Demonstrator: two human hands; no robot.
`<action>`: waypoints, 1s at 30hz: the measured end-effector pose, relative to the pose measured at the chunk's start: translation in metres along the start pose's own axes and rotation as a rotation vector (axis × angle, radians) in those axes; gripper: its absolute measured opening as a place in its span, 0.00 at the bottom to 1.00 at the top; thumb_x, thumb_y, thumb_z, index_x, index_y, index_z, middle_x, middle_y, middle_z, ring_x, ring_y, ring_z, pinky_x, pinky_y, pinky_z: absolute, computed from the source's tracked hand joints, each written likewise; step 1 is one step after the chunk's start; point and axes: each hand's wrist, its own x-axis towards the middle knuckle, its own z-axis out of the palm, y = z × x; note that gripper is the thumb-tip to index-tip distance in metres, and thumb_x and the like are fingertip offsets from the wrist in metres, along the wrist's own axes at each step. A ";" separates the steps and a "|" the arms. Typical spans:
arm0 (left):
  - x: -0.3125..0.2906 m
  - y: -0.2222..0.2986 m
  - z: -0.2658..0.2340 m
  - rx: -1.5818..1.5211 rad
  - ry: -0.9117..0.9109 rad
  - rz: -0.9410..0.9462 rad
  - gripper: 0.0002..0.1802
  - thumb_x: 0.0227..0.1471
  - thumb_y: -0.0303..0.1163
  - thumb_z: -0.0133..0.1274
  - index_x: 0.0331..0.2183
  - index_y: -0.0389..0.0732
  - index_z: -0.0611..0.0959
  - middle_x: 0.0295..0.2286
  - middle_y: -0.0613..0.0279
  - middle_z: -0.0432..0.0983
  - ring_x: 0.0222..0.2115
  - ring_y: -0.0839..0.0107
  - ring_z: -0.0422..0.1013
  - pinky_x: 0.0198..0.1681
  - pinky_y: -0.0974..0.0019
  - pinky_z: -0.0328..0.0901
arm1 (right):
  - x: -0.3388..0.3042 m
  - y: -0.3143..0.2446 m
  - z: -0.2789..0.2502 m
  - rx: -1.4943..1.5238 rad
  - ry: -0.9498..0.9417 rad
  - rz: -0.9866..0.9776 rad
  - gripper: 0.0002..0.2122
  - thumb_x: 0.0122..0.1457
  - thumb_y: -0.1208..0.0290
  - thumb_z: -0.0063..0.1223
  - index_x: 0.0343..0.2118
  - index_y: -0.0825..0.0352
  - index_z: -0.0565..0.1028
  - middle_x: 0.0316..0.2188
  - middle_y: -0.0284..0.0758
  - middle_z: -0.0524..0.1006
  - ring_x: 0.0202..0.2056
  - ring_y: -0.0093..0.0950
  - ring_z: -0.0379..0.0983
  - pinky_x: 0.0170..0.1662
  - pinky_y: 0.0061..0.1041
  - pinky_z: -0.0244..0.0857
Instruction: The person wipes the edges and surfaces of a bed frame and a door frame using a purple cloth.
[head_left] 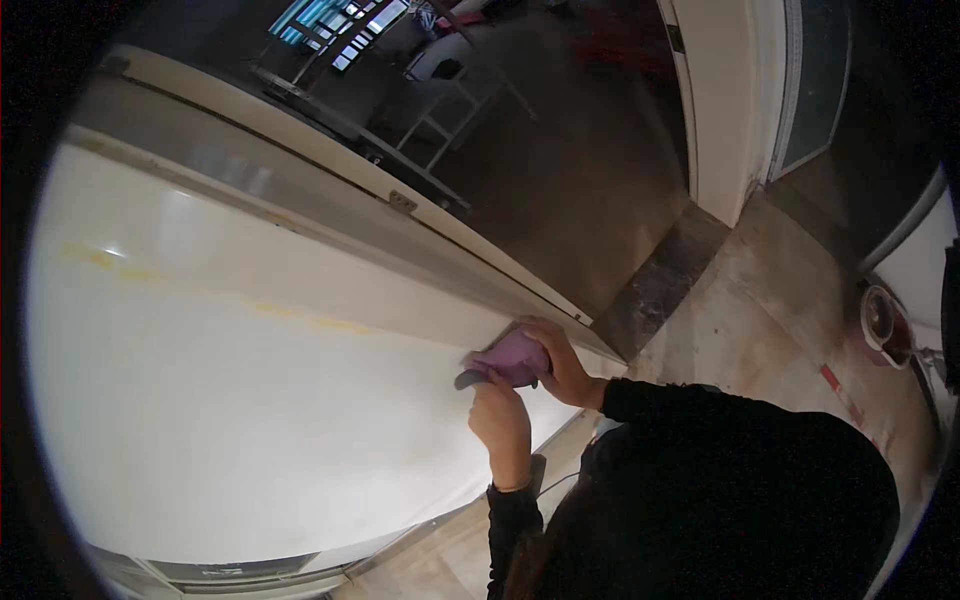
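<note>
A purple cloth (516, 357) with a dark grey flap at its left end is held in front of the white wall panel (250, 420), close to the door frame's grey edge strip (400, 255). My left hand (500, 425) pinches the cloth's near left side, beside the dark flap. From the right, my right hand (563, 370) wraps its fingers round the cloth's far edge. Part of the cloth is covered by the fingers, and I cannot tell whether it touches the wall. Both forearms are in black sleeves.
Yellow marks (100, 258) run along the white panel. Beyond the frame lies a dark room with a pale metal rack (430, 130). On the right, a bucket (884, 328) stands on the stained floor (735, 310), near a red strip (840, 390).
</note>
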 end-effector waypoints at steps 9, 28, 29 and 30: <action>0.019 0.023 -0.124 -0.373 0.400 0.094 0.26 0.43 0.49 0.58 0.25 0.31 0.77 0.19 0.49 0.75 0.20 0.51 0.72 0.24 0.58 0.65 | 0.120 -0.085 -0.016 0.114 0.125 -0.353 0.25 0.48 0.78 0.53 0.51 0.63 0.60 0.54 0.44 0.58 0.55 0.42 0.54 0.56 0.40 0.48; 0.038 0.008 -0.008 -0.181 -0.262 0.029 0.22 0.50 0.47 0.47 0.22 0.36 0.79 0.17 0.51 0.74 0.25 0.54 0.73 0.28 0.55 0.66 | 0.039 0.034 -0.014 0.029 -0.031 -0.261 0.17 0.40 0.86 0.57 0.32 0.65 0.64 0.38 0.42 0.64 0.40 0.40 0.63 0.42 0.31 0.60; 0.035 0.002 0.008 -0.189 -0.264 0.014 0.22 0.50 0.47 0.47 0.22 0.36 0.79 0.17 0.51 0.74 0.25 0.54 0.73 0.28 0.55 0.66 | 0.032 0.040 -0.015 -0.046 -0.054 -0.279 0.18 0.44 0.84 0.54 0.39 0.65 0.62 0.40 0.43 0.64 0.42 0.40 0.63 0.44 0.31 0.61; 0.032 -0.005 0.027 -0.166 -0.291 0.050 0.22 0.50 0.47 0.46 0.23 0.36 0.79 0.20 0.50 0.75 0.25 0.53 0.73 0.29 0.54 0.66 | 0.025 0.046 -0.018 -0.122 -0.075 -0.299 0.20 0.49 0.82 0.51 0.45 0.65 0.61 0.42 0.44 0.64 0.43 0.41 0.63 0.47 0.32 0.61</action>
